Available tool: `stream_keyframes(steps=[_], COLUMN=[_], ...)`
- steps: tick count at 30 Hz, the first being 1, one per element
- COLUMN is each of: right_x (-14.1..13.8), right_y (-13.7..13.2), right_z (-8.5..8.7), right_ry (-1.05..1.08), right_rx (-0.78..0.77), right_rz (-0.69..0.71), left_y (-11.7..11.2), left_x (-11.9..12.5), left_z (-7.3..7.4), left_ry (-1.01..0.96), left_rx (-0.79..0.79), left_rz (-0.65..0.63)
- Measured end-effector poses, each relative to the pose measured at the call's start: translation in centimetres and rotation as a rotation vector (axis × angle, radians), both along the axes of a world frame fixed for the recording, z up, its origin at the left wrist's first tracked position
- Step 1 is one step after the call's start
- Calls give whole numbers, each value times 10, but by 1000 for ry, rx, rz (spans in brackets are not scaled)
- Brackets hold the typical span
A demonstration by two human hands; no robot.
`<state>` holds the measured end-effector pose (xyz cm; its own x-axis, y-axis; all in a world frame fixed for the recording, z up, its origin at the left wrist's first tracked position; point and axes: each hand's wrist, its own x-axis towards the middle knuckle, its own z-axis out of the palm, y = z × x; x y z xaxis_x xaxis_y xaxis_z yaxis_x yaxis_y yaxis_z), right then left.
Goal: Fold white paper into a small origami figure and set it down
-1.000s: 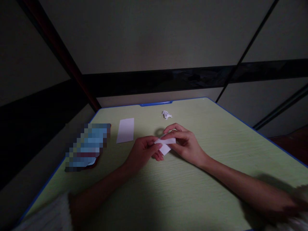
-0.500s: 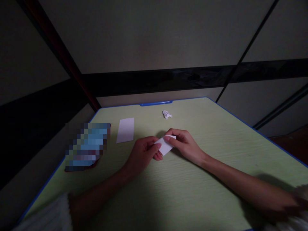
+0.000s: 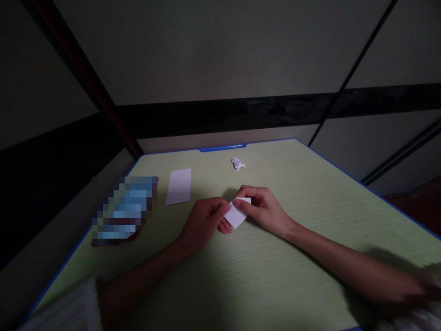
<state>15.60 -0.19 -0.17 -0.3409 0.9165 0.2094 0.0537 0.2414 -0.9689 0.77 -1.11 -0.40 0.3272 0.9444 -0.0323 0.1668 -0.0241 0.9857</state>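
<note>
A small white piece of paper (image 3: 236, 215), partly folded, is held just above a pale green table (image 3: 262, 276). My left hand (image 3: 205, 220) pinches its left edge between thumb and fingers. From the right, my right hand (image 3: 263, 209) grips its upper right part with curled fingers. Both hands meet at the table's middle.
A flat white paper rectangle (image 3: 178, 186) lies to the left of my hands. A small folded white paper figure (image 3: 238, 163) sits near the far edge. A blurred-out bluish object (image 3: 122, 209) rests at the left edge. The table has a blue rim (image 3: 223, 148), with dark walls behind.
My right fingers have closed down over the paper's top part, pressing a raised flap flatter. The paper sits a little lower. My left hand has barely moved.
</note>
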Motion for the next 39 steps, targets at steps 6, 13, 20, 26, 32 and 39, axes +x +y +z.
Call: stream_keyframes(steps=[6,13,20,26,32,39], right_x=[2,3,4,4,3,3], right_y=[5,9,8,4,4,4], right_z=[-6,-5,-1,-2,-4,-6], right_ry=[285,433,438,377,360,332], right_rx=[-212,-300,-345,-328,-336,-290], right_rz=[14,-68,30,163,226,189], left_y=[-1,0,2,0,-1,2], left_x=[0,-1,-1,-3,-3,-3], left_z=[1,0,2,1,1,1], left_ry=[-41,-84,-93,-134,-140,-130], left_rx=[8,-10,-13,-18,-9,-45], left_rz=[25,66,68,0,-64,-62])
